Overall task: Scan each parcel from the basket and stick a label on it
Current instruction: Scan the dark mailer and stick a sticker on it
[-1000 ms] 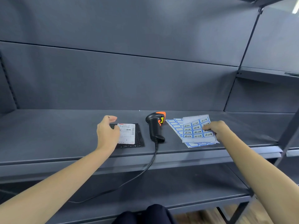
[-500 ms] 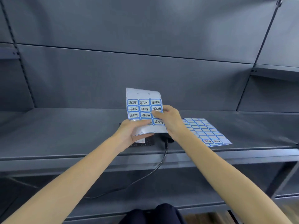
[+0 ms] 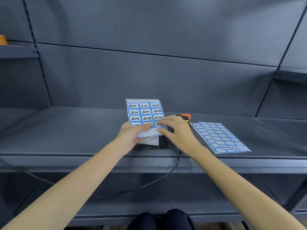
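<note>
Right hand (image 3: 176, 130) now picks at the lifted label sheet (image 3: 146, 117).

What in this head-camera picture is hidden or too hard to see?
- Flat black parcel: mostly covered by the blue-bordered sticker sheet and the left hand.
- Black-and-orange handheld scanner: body hidden behind the right hand.
- White shipping slip: print too small to read.
- Basket: outside the frame.

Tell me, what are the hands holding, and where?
The left hand grips the label sheet by its bottom edge; the right hand picks at a bottom-row label.
</note>
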A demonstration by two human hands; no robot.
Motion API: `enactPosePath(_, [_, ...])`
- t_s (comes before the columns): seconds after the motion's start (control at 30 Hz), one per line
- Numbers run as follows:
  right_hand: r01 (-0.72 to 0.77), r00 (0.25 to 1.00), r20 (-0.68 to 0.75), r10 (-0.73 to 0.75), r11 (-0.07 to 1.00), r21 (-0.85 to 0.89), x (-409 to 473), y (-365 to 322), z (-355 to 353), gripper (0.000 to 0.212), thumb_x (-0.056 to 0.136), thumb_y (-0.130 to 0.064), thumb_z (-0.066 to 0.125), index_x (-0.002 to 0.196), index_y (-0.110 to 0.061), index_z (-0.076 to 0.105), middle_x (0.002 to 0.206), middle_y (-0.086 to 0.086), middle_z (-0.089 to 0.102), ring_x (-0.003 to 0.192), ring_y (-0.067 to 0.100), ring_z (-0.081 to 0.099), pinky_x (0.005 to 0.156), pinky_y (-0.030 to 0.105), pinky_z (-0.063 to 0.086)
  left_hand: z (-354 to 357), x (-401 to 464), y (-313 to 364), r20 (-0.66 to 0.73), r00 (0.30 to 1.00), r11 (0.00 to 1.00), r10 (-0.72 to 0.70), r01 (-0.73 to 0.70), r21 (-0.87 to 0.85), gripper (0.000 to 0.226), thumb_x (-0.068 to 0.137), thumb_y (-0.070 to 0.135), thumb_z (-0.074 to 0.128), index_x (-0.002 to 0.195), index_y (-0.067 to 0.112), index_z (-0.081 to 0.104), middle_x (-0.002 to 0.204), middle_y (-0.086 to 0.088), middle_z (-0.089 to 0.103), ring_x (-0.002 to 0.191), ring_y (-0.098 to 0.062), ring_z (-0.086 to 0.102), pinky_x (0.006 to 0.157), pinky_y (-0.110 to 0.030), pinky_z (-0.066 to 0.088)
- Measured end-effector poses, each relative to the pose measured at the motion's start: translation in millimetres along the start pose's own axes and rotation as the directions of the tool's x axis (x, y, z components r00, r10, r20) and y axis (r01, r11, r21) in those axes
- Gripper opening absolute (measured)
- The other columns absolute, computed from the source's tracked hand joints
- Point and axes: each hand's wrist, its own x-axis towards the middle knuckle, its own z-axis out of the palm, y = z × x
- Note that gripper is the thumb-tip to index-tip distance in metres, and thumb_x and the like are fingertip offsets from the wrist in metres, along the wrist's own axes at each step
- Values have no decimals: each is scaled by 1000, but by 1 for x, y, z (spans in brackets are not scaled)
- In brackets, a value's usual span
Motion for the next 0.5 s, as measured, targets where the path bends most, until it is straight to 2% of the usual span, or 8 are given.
enactPosePath(0.17, [20,1000,-19,-20,999,-36,5,-5,-1,26,90,-24,66,114,-15,70,113,1,66,104,20,51,84,16,27,-2,2,0,35,999,1000,2,-3,27,48,78,0,72,124,10,61,117,-7,69,106,-25,67,89,-41,55])
enactPosePath(0.27, [35,998,-45,-37,999,-34,6,-6,-1,21,89,-23,66,107,-14,73,106,2,69,98,22,54,80,17,28,0,3,-1,20,1000,1000,-2,1,28,50,77,1,74,124,11,61,116,-5,70,104,-23,68,80,-35,57])
enactPosePath(0.37, [58,996,-56,-62,995,-85,5,-5,-1,21,89,-23,66,106,-14,74,102,3,71,96,23,57,83,21,32,2,3,-2,7,1000,1000,-6,6,10,47,78,0,73,123,11,62,114,-5,71,100,-21,69,68,-28,57])
enactPosePath(0.5, [-7,1000,-23,6,998,-55,6,-4,-2,22,91,-29,64,108,-20,74,104,-3,72,102,16,56,80,16,30,2,2,-1,-2,1000,1000,-2,2,12,47,79,-2,72,123,9,61,113,-6,71,97,-21,70,67,-28,57])
